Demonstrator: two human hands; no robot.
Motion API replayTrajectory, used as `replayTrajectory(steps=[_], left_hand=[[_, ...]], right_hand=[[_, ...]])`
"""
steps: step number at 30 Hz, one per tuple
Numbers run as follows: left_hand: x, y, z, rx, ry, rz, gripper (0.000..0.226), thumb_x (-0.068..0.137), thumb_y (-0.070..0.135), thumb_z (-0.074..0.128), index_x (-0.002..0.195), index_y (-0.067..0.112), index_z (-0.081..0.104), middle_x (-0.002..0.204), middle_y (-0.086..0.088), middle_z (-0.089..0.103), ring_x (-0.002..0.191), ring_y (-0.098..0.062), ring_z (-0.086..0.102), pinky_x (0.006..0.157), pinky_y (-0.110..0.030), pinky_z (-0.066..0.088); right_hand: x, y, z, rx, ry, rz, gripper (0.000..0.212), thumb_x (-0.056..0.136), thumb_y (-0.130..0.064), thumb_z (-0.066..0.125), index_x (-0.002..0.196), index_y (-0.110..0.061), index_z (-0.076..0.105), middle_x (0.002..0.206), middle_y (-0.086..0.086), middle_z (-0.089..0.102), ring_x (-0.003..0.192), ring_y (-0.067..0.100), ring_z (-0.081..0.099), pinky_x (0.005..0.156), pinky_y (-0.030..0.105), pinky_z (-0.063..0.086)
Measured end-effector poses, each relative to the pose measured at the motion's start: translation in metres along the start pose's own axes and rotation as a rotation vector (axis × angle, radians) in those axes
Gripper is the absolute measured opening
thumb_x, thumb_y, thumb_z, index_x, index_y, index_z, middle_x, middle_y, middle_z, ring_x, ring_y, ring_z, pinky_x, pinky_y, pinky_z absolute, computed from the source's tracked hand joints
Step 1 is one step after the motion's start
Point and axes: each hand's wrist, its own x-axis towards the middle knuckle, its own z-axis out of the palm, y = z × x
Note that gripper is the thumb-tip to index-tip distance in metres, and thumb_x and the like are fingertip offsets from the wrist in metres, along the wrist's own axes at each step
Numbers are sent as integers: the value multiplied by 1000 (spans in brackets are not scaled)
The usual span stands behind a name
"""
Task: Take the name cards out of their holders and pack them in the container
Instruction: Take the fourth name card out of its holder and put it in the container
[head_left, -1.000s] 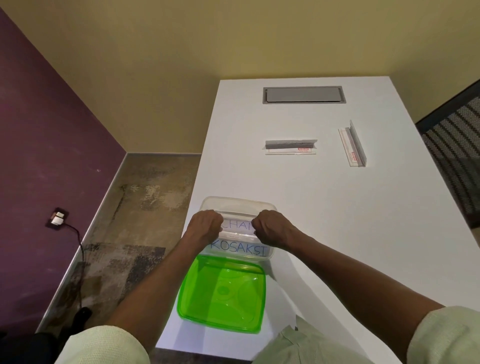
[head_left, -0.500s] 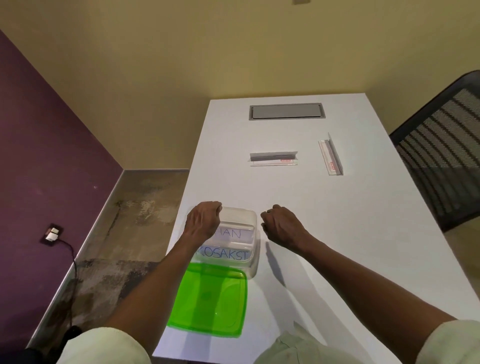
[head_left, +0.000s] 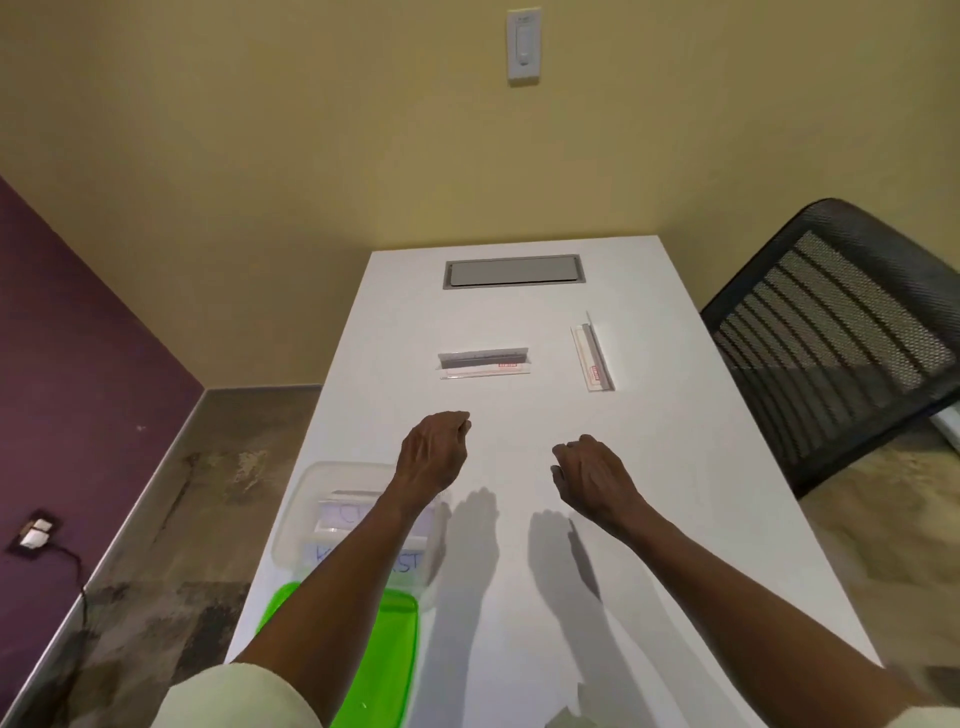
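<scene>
A clear plastic container (head_left: 306, 499) sits at the table's near left edge with two hand-lettered name cards (head_left: 343, 517) lying inside, partly hidden by my left forearm. Two clear acrylic card holders lie further out: one holder (head_left: 485, 362) mid-table, another holder (head_left: 593, 358) turned lengthwise to its right. My left hand (head_left: 434, 454) hovers above the table just past the container, fingers loosely curled, holding nothing. My right hand (head_left: 589, 475) floats to the right of it, also loosely curled and empty. Both hands are short of the holders.
A green lid (head_left: 387, 660) lies near the table's front left corner, under my left arm. A grey cable hatch (head_left: 513, 271) is set in the white table (head_left: 701, 519) at the far end. A black mesh chair (head_left: 841, 332) stands at the right.
Both hands have let go of the cards in the container and lifted away, moving forward over the table toward the holders. The camera has tilted up.
</scene>
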Motion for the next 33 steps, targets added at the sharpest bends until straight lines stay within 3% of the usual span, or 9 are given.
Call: replayTrajectory(steps=[4,9,13,19,23,28,33], left_hand=[[13,29,14,0,-10,18,23,98,18,45,102,9,66,98,-9,70,95,-33,61,76,-31,45],[29,56,29,-27,2,49,24,97,16,49,110,8,68,108,-9,71,103,-31,63,86,-35,48],[42,69,40,-34,4,61,24,97,16,48,108,9,68,104,-8,72,100,-31,63,84,-34,48],[63,79,59,-22,-26,69,22,97,14,47,103,6,67,102,-10,71,98,-30,63,84,-33,46],[79,87,69,-10,-85,53,30,100,22,43,121,15,64,119,-2,68,113,-24,59,92,-31,44],[109,91,84,3,-119,74,29,100,23,41,118,17,64,114,-1,69,110,-26,60,88,-32,47],[147,95,98,2,-139,96,25,99,20,43,105,11,65,101,-6,70,98,-29,61,82,-36,49]], right_hand=[[-8,30,-9,-4,16,44,29,59,-5,79,59,-9,50,47,5,47,46,27,48,43,26,36],[-13,67,-11,70,4,182,24,73,-6,69,63,-8,47,53,4,38,55,25,37,50,30,33],[-14,93,-7,84,-19,265,9,77,-6,65,73,1,61,59,14,55,61,33,53,53,36,42],[-8,126,0,114,-68,327,9,73,-2,70,74,3,63,59,16,58,62,36,58,52,36,46],[2,143,8,109,-97,400,14,84,-13,52,83,-3,62,74,12,65,78,32,57,63,33,42],[17,161,19,167,-108,468,25,88,-18,49,100,-2,65,90,11,70,95,30,60,76,35,47],[37,175,28,205,-145,507,17,86,-15,47,82,-3,59,74,11,62,84,31,57,68,35,42]])
